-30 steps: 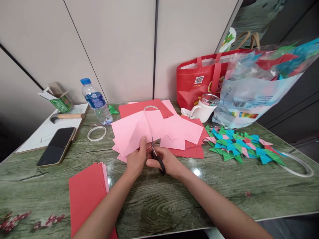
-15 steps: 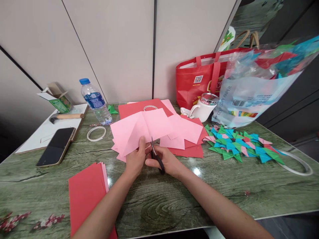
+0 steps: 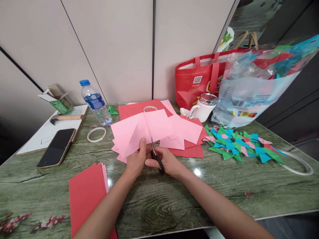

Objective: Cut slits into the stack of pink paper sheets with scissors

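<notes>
My left hand (image 3: 136,160) pinches the near edge of a creased pink paper sheet (image 3: 139,131) and holds it up over the table. My right hand (image 3: 167,162) grips black-handled scissors (image 3: 156,156), whose blades point up into the paper's lower edge beside my left thumb. More pink and red sheets (image 3: 185,139) lie under and behind the held sheet.
A stack of red sheets (image 3: 86,196) lies near left. A phone (image 3: 56,147), tape ring (image 3: 96,134), water bottle (image 3: 96,102), hammer (image 3: 66,117) and small box (image 3: 56,99) sit left. A white mug (image 3: 203,108), red bag (image 3: 199,81), plastic bag (image 3: 251,89) and folded paper triangles (image 3: 239,144) sit right.
Hardly anything has moved; both hands stay on the pink sheet and scissors, and the view has shifted slightly.
</notes>
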Tool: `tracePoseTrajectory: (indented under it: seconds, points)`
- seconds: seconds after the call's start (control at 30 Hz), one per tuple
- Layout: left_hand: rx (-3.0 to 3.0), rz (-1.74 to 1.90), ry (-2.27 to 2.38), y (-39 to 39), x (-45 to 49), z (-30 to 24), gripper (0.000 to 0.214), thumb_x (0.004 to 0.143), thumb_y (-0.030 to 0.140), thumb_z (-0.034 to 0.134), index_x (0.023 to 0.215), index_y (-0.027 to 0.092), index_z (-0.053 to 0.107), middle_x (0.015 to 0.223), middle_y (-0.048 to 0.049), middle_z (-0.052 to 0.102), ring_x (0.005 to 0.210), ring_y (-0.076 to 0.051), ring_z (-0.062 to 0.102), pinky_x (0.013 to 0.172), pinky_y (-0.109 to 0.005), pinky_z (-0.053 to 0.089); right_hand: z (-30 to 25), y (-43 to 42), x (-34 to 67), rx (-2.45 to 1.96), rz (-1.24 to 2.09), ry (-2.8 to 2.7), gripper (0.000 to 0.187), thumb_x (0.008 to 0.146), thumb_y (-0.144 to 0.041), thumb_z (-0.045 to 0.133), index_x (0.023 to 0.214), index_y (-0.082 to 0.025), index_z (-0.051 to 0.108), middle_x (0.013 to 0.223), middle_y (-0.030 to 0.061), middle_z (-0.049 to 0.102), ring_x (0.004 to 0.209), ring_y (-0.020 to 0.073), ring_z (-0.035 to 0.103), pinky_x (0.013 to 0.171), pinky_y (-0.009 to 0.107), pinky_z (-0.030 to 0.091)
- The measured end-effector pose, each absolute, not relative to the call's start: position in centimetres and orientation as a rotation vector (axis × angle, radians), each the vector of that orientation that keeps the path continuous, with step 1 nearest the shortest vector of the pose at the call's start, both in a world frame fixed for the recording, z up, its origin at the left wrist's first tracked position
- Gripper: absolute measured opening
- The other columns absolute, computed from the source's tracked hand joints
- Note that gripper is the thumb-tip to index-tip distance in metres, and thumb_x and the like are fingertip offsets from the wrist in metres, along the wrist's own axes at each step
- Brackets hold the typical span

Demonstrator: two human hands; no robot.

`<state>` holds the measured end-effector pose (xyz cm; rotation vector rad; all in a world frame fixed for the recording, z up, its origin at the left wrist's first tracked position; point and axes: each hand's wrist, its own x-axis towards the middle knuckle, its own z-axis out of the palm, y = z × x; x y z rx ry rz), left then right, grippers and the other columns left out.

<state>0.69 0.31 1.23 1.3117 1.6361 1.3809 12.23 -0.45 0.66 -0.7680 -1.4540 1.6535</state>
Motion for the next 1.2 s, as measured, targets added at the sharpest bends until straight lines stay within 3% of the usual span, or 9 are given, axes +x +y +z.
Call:
tracePoseTrajectory:
  seconds: [0.23,0.53,0.97,1.2]
  points:
    - [1.239,1.399,1.597,0.20,0.85,1.41,0.029,0.073,0.045,0.051,0.071,0.018,0.064,0.070,-0.0051,0.068,0.072,-0.020,0.063,0.085,-0.035,0.045,0.38,-0.41,12.21,-0.801,1.643,-1.457,0.048,0.056,-0.047,0.070,0.087,-0.014,0.056,0.066,-0.0012,0.048,0.061,0.0110,0.043,0.056,0.024,0.035]
    - [1.246,1.430,1.688,0.53,0.47,0.93,0.025,0.071,0.040,0.055,0.081,0.020,0.065,0.089,-0.0046,0.068,0.092,-0.021,0.059,0.093,-0.034,0.038,0.33,-0.35,12.13,-0.827,1.597,-1.476,0.044,0.058,-0.048,0.068,0.086,-0.015,0.057,0.064,-0.0011,0.049,0.063,0.0129,0.046,0.059,0.025,0.038]
    - [1.217,1.419,1.646,0.35,0.53,1.26,0.023,0.072,0.040,0.054,0.074,0.019,0.065,0.080,-0.0051,0.069,0.084,-0.021,0.062,0.088,-0.034,0.042,0.02,-0.23,12.15,-0.838,1.562,-1.495,0.044,0.059,-0.049,0.067,0.085,-0.015,0.058,0.060,-0.0020,0.044,0.065,0.0141,0.046,0.061,0.026,0.039]
    - [1.226,1.380,1.706,0.25,0.61,1.89,0.025,0.075,0.036,0.050,0.085,0.018,0.064,0.092,-0.0072,0.067,0.093,-0.021,0.059,0.091,-0.033,0.039,-0.03,-0.27,12.15,-0.874,1.541,-1.493,0.040,0.060,-0.048,0.067,0.082,-0.015,0.059,0.057,-0.0026,0.044,0.063,0.0143,0.046,0.060,0.027,0.038]
